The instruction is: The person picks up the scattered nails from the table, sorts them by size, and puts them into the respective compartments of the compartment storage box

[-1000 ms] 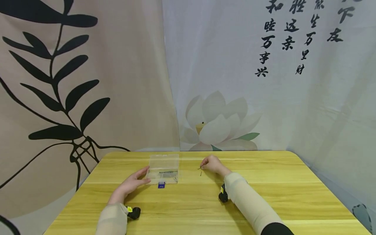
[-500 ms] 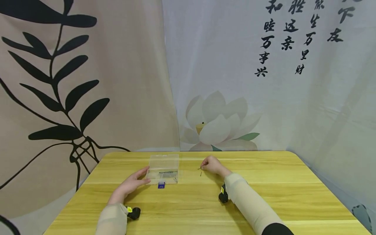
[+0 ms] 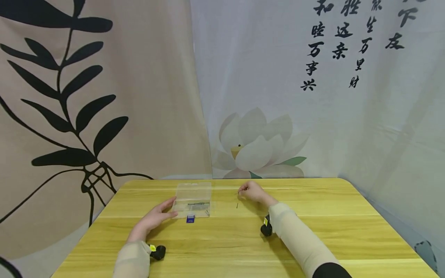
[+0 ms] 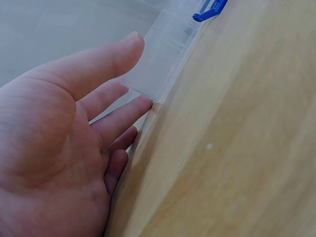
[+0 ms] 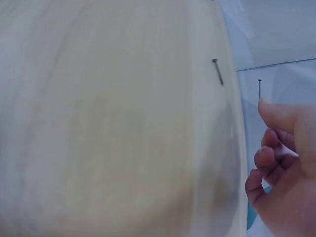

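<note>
My right hand [image 3: 252, 192] pinches a thin dark nail [image 5: 259, 89] between thumb and finger, its head upward, just above the table. A second nail [image 5: 218, 72] lies on the wood close by, also visible in the head view. My left hand [image 4: 69, 128] is at the left end of a clear plastic box [image 3: 192, 211], fingers loosely extended, with fingertips touching its edge. The box's lid [image 3: 193, 190] stands open toward the back. Inside the box lie thin dark pieces, too small to tell apart. A blue latch [image 4: 210, 11] hangs at the box's front.
The wooden table [image 3: 215, 251] reaches back to a printed curtain [image 3: 163, 96]. Black wrist cameras [image 3: 158, 252] sit on both sleeves.
My right hand has risen slightly and moved a little right, taking one nail up off the table. The other nail stays put. My left hand and the box hold their place.
</note>
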Demonstrator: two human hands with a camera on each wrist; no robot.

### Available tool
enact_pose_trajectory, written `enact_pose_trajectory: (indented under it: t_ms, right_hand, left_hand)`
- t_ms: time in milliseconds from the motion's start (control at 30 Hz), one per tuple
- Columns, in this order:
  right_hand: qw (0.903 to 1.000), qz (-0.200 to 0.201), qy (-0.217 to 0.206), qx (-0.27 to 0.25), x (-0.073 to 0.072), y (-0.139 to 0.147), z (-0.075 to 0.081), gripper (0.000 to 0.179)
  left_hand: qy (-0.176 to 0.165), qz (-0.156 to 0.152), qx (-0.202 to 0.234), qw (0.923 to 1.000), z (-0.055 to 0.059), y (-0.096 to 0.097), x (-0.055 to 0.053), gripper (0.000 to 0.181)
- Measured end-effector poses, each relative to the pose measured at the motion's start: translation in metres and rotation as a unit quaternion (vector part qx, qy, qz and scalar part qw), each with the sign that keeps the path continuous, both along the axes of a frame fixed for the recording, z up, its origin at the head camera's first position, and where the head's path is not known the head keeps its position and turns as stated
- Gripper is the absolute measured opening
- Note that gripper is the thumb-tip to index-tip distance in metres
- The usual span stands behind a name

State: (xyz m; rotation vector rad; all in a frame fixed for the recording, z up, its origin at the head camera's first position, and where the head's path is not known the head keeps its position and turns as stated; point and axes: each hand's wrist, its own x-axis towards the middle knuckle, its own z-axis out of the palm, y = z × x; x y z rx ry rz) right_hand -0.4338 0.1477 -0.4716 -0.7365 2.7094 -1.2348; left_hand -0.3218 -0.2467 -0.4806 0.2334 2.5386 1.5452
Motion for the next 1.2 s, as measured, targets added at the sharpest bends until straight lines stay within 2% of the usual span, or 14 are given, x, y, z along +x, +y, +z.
enact_pose_trajectory:
  t_ms: [367,600,900,1200]
  right_hand:
    - [0.9995,0.023,0.024,-0.001,0.008,-0.012,0.03,0.016]
    - [0.9988,0.037,0.031,-0.006,0.008,-0.018,0.036,0.015]
    - [0.9979,0.057,0.026,-0.015,0.016,-0.032,0.041,0.014]
    - [0.9974,0.07,0.015,0.0,0.023,-0.052,0.037,0.014]
  left_hand:
    - [0.017,-0.005,-0.01,0.9998,0.0,-0.004,-0.002,0.073]
    - [0.018,-0.006,-0.011,0.9998,0.0,-0.005,-0.001,0.073]
    - [0.016,-0.008,-0.008,0.9998,-0.001,-0.006,0.0,0.074]
    - [0.015,-0.008,0.001,0.9999,-0.004,-0.006,-0.001,0.074]
